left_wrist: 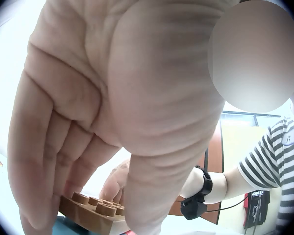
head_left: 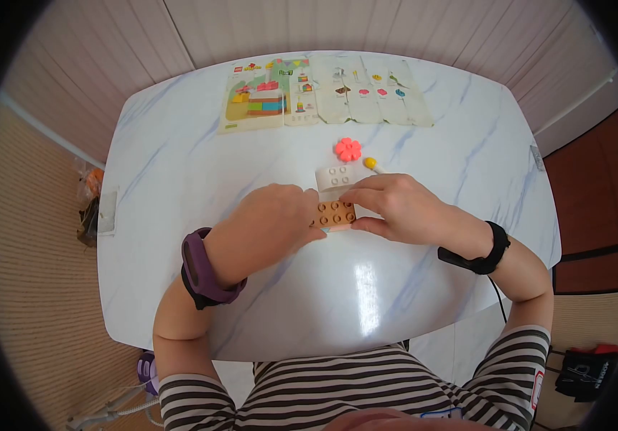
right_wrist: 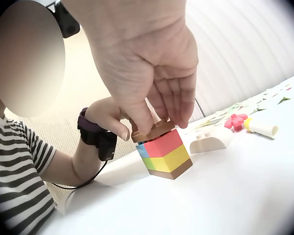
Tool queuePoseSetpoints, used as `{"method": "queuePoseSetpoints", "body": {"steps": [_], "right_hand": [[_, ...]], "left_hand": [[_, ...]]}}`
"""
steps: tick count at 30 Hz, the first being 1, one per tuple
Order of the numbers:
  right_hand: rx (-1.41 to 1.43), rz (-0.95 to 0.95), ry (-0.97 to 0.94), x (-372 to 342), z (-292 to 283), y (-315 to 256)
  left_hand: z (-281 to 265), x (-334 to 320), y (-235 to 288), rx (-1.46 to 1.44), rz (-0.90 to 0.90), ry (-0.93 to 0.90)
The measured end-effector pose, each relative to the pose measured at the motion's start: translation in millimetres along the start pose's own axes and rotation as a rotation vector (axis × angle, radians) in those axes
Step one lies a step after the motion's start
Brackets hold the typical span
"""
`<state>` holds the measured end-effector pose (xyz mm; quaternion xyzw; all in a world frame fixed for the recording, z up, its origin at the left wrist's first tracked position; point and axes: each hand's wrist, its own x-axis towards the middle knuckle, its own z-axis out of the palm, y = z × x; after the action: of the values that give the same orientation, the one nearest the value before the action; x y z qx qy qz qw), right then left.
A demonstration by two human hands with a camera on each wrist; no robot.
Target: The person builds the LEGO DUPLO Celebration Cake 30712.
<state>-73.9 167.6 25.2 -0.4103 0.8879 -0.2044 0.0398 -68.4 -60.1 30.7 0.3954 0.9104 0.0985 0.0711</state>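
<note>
A tan toy brick with studs point(head_left: 334, 213) is between both hands in the head view. My left hand point(head_left: 269, 219) grips its left end between thumb and fingers; my right hand point(head_left: 403, 208) pinches its right end. From the right wrist, the tan brick point(right_wrist: 159, 131) sits slightly tilted over a stack of red, yellow, blue, green and brown bricks point(right_wrist: 169, 156). In the left wrist view the left fingers and thumb straddle the tan brick point(left_wrist: 90, 218). Just behind the stack lies a white curved brick point(head_left: 334, 176).
A pink flower piece point(head_left: 348, 149) and a white stick-like piece with a yellow end point(head_left: 370, 163) lie beyond the white brick. An unfolded instruction sheet point(head_left: 316, 93) spreads along the far side of the marbled white table point(head_left: 158, 172). Wall panels stand behind it.
</note>
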Motion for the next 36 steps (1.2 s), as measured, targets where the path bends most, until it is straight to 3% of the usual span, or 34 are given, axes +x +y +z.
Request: {"method": "queuePoseSetpoints", "body": {"steps": [11, 18, 23, 26, 29, 33, 36], "right_hand": [[0.005, 0.045, -0.067, 6, 3, 0], [0.026, 0.030, -0.006, 3, 6, 0], [0.058, -0.034, 0.075, 11, -5, 17], [0.047, 0.213, 0.057, 22, -20, 34], [-0.155, 0.280, 0.070, 36, -16, 59], [-0.160, 0.195, 0.036, 50, 0, 75], [-0.181, 0.119, -0.040, 56, 10, 83]], "left_hand": [[8, 1, -2, -0.046, 0.048, 0.092], [10, 0, -3, -0.036, 0.090, 0.137], [6, 0, -1, -0.013, 0.039, 0.063], [1, 0, -4, -0.024, 0.027, 0.040], [3, 0, -4, -0.052, 0.059, 0.064], [18, 3, -4, -0.058, 0.128, 0.147], [16, 6, -6, -0.040, 0.078, 0.094]]}}
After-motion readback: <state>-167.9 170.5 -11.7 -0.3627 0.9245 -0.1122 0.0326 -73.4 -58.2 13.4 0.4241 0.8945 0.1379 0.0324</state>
